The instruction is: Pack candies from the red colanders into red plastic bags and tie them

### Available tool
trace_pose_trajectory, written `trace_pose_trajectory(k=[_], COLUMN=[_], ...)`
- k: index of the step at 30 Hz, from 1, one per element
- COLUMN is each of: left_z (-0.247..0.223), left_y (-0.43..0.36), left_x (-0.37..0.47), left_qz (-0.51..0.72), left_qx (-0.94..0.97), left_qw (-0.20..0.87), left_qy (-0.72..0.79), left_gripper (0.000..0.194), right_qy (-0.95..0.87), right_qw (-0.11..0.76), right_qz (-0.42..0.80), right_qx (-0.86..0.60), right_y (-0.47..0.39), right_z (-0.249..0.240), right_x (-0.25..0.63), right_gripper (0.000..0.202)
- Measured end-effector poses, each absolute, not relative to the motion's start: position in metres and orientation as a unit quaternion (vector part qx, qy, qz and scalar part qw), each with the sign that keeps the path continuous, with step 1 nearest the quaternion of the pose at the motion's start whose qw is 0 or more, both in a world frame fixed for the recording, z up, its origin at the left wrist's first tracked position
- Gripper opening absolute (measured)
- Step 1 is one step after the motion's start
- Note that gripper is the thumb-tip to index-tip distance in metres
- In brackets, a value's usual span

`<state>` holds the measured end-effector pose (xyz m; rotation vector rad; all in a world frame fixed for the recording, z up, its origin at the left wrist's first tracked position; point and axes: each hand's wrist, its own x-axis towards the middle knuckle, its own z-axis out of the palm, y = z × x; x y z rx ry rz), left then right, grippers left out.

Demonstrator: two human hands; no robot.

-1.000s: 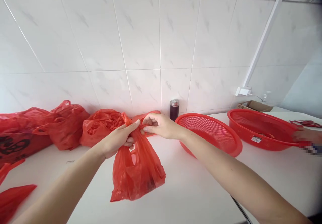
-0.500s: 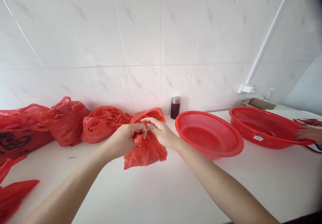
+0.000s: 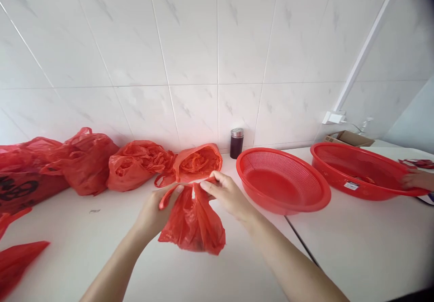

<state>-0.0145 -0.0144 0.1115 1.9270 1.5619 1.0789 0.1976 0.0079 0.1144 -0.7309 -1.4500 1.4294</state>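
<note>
A small red plastic bag hangs between my two hands over the white table, low in the centre. My left hand is closed on its left handle, the strap passing over the fingers. Pinched in my right hand is the handle on the other side. The handles are drawn together near the thumbs, and a dark shape shows faintly through the bottom of the bag. Just behind my hands lies an open red bag with crumpled red plastic inside.
More red bags line the wall at left. Right of a dark jar stand a red colander and a red basin, with another person's hand at its rim. A cardboard box sits behind the basin.
The small bag has come nearer to me, and its handles are now stretched between my hands. My hands have moved apart and lower, uncovering the open bag behind.
</note>
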Motion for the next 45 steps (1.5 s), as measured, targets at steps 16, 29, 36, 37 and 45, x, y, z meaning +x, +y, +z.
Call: trace_pose_trajectory(k=[16, 29, 36, 37, 45], left_z=[0.027, -0.018, -0.035, -0.037, -0.047], left_y=[-0.009, 0.051, 0.059, 0.059, 0.063], left_x=[0.022, -0.028, -0.041, -0.043, -0.051], left_qz=[0.591, 0.426, 0.409, 0.406, 0.419], left_qx=[0.475, 0.536, 0.526, 0.525, 0.507], left_qw=[0.283, 0.237, 0.241, 0.239, 0.216], left_qy=[0.587, 0.689, 0.706, 0.709, 0.722], left_gripper=[0.045, 0.041, 0.042, 0.041, 0.037], right_qy=[-0.616, -0.657, -0.650, -0.647, -0.619], right_qw=[0.474, 0.468, 0.454, 0.451, 0.452], right_qz=[0.459, 0.416, 0.382, 0.384, 0.405], right_qx=[-0.431, -0.421, -0.475, -0.480, -0.499], right_y=[0.022, 0.081, 0.088, 0.088, 0.091], right_z=[0.008, -0.036, -0.053, -0.055, -0.064], right_x=[0.168, 0.190, 0.193, 0.192, 0.193], right_gripper=[0.039, 0.021, 0.022, 0.022, 0.023])
